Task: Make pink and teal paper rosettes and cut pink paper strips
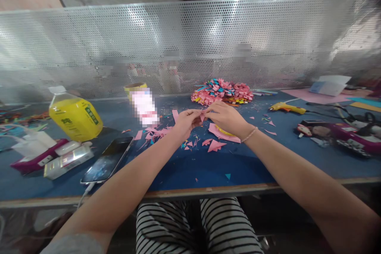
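Observation:
Both my left hand [188, 121] and my right hand [228, 118] pinch a small folded piece of pink paper [203, 116] between their fingertips, just above the table. Under my right hand lies a larger pink sheet [230, 137] with something yellow on it, partly covered by the hand. Pink paper scraps [214, 145] lie in front of it, and a heap of cut pink strips [157, 133] is beside my left wrist. Behind my hands sits a pile of pink, blue and yellow folded paper pieces [222, 92].
A yellow glue gun [287, 108] and a purple power strip [351, 137] with cables lie right. To the left are a bottle of yellow liquid [76, 117], a small box [68, 161] and a charging phone [108, 160]. A perforated metal screen [190, 35] borders the blue table [190, 170].

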